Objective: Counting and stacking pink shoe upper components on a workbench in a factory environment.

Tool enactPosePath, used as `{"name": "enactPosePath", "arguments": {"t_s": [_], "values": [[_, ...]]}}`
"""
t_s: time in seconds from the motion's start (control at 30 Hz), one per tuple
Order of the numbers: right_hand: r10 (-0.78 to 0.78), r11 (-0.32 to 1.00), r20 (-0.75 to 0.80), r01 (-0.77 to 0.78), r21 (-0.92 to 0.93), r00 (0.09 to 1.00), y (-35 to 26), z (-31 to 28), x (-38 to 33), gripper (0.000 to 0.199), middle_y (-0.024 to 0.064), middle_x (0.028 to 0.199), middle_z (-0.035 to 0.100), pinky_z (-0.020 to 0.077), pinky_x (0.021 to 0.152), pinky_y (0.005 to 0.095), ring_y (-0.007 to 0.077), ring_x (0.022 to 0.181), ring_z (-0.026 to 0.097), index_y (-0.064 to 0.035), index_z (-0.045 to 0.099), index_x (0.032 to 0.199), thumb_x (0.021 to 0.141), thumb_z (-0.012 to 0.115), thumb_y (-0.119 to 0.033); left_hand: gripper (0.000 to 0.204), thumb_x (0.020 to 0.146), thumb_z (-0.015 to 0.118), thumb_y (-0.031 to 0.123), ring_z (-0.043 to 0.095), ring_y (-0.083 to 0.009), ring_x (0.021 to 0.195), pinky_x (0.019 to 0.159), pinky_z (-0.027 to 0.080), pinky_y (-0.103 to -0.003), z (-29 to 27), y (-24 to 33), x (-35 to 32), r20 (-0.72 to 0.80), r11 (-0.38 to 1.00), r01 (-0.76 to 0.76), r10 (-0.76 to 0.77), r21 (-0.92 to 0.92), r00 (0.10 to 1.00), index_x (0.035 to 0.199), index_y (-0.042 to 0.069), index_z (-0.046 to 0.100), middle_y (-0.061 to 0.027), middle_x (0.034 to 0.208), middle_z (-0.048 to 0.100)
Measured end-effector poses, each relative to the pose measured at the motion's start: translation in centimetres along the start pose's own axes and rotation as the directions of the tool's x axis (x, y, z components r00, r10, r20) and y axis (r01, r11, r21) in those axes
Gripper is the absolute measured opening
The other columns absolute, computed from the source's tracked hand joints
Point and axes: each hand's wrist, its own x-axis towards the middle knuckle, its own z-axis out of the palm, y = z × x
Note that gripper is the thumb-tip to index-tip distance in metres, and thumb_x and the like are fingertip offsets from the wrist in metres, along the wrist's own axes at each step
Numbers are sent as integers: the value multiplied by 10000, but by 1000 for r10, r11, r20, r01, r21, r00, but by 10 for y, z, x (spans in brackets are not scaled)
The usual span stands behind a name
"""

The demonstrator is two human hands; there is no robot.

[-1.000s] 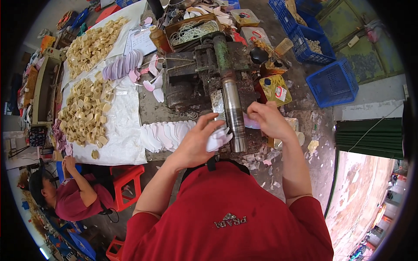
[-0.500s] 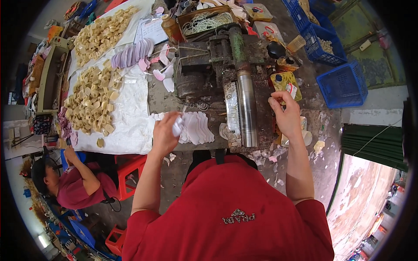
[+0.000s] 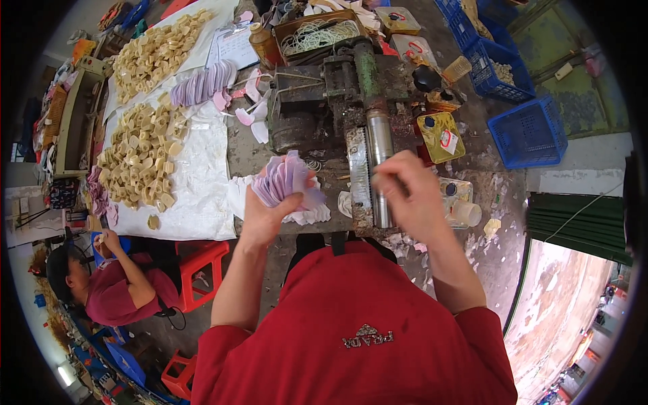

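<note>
**Left hand fans a sheaf of lilac cut-outs beside the roller**

The left hand (image 3: 266, 209) is closed around the lower end of a stack of thin lilac pieces (image 3: 287, 179), fingers wrapped from below so the pieces spread upward like a fan. Just under and to the right of that grip, a loose pile of white cut pieces (image 3: 307, 214) lies on the bench edge. Further right of the held stack stands the steel roller (image 3: 380, 158) of a dark, grimy machine (image 3: 324, 101), its cylinder running away from the person.

The right hand (image 3: 412, 196) hovers over the near end of the roller, fingers curled inward; it is blurred, and I cannot tell whether it pinches anything.

Right of that hand sit a yellow oil can (image 3: 440, 135) and a few clear plastic bottles (image 3: 462, 209). Well to the left of the grip, a white cloth (image 3: 196, 196) carries heaps of tan pieces (image 3: 138, 158) and a row of lilac pieces (image 3: 202, 81). Below the cloth, another person in a dark red top (image 3: 111, 293) sits beside a red stool (image 3: 202, 266). Blue crates (image 3: 533, 131) stand far off to the right.
</note>
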Motion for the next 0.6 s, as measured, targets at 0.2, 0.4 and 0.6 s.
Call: {"name": "enactPosePath", "arguments": {"t_s": [0.2, 0.4, 0.6], "values": [[-191, 980, -129, 182, -79, 973, -13, 45, -2, 146, 99, 929, 564, 433, 769, 369, 290, 901, 512, -35, 571, 897, 808, 672, -90, 477, 776, 676, 44, 597, -205, 1040, 889, 491, -334, 54, 3, -3, 70, 820, -84, 149, -566, 986, 1211, -19, 490, -132, 1143, 605], [-189, 980, -216, 170, -101, 958, -8, 44, -2, 165, 107, 937, 520, 395, 764, 405, 298, 883, 472, -47, 518, 833, 778, 673, -55, 411, 778, 677, 19, 599, -164, 984, 853, 493, -307, 68, 5, -4, 24, 820, -108, 146, -562, 989, 1158, -10, 524, -95, 1097, 614], [-253, 955, -219, 207, -212, 942, -5, 41, -1, 194, 66, 938, 514, 320, 816, 423, 279, 909, 475, -72, 517, 807, 710, 678, -24, 396, 774, 682, 6, 588, -127, 922, 802, 499, -280, 66, 4, -3, -17, 867, -81, 83, -492, 996, 1139, 1, 527, -57, 1016, 609]]}}
